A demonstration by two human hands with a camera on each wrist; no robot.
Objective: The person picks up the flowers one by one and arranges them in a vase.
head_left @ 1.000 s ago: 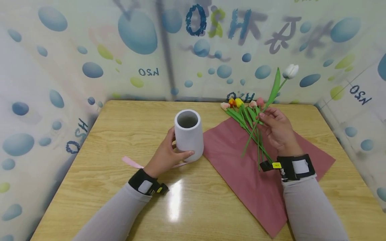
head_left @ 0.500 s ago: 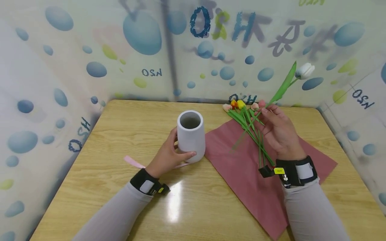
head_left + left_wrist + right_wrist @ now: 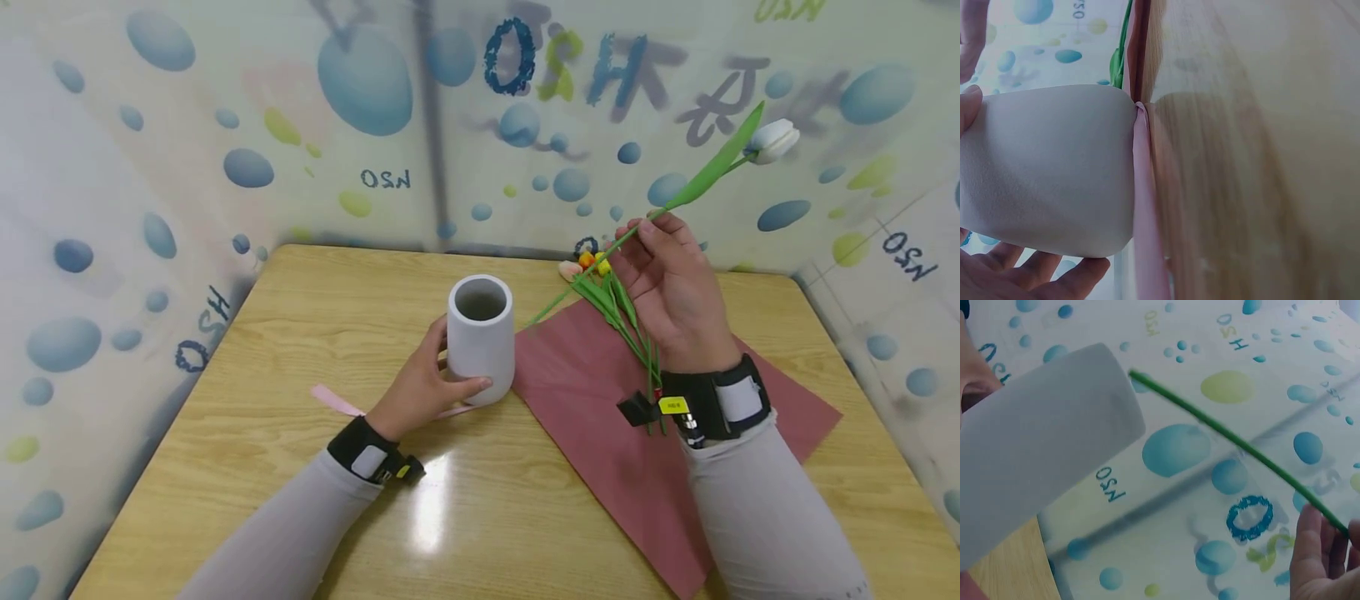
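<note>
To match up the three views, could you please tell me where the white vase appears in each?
Head: the white vase is just below centre.
Left wrist: sideways in the left half.
Right wrist: slanted, cut off at left.
Shared landmark: the left hand gripping it.

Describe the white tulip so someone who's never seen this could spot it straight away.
Start at the wooden table and find the dark pink sheet on its right side. Above that, the person's right hand holds the white tulip up at a slant. Its single white bloom sets it apart from the coloured tulips lying below.
</note>
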